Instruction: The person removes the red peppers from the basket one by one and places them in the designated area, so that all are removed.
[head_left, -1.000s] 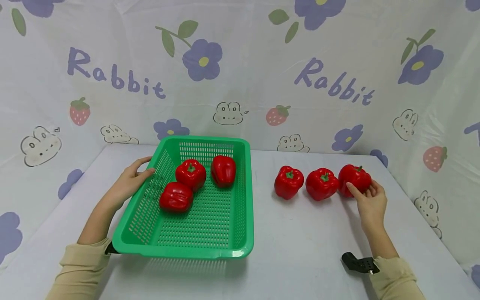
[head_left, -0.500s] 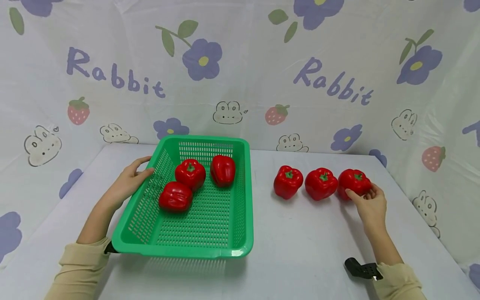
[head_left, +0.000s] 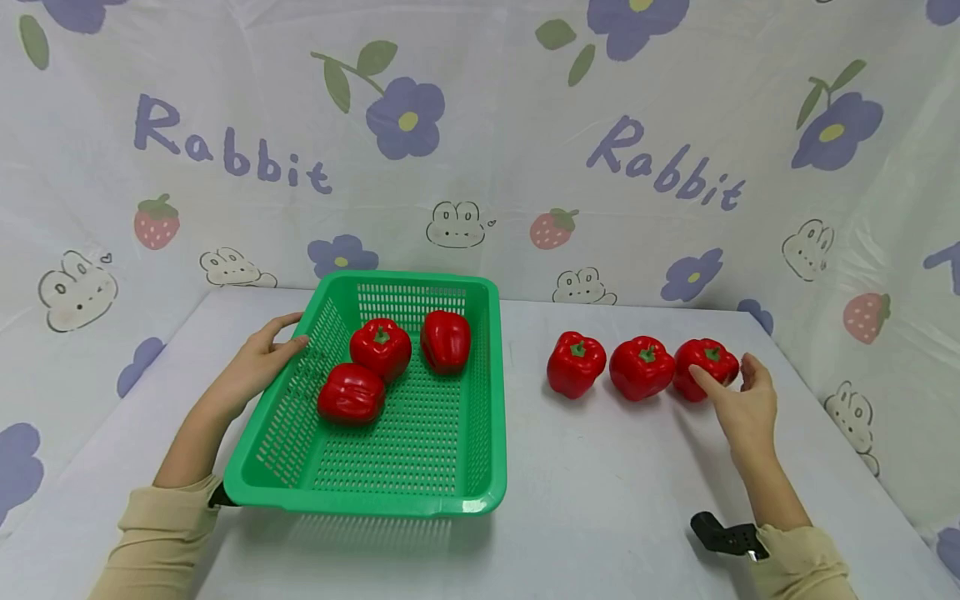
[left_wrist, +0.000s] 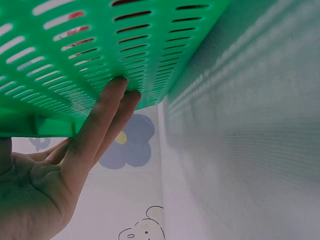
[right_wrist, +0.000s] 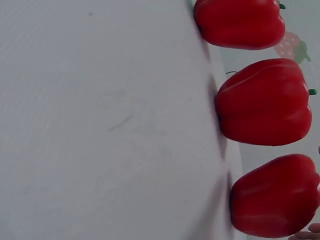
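Observation:
A green plastic basket (head_left: 390, 503) with slotted sides holds three red bell peppers: one upright (head_left: 381, 350), one lying on its side (head_left: 352, 394), and one by the far right wall (head_left: 446, 342). My left hand (head_left: 258, 362) holds its left rim, thumb over the edge; in the left wrist view the fingers (left_wrist: 102, 112) lie against the outer wall. On the table three more bell peppers stand in a row: left (head_left: 576, 365), middle (head_left: 642, 367) and right (head_left: 703, 368). My right hand (head_left: 744, 408) is spread beside the right bell pepper, thumb before it, fingers apart from it.
A white cloth covers the table (head_left: 592, 500). Behind it hangs a patterned curtain (head_left: 495, 150) with flowers, rabbits and lettering. A black wrist device (head_left: 726, 536) sits at the right sleeve.
The right bell pepper has tipped from a lean to upright on the table, beside the middle one. My right hand has loosened its fingers from it. The left hand and basket have not moved.

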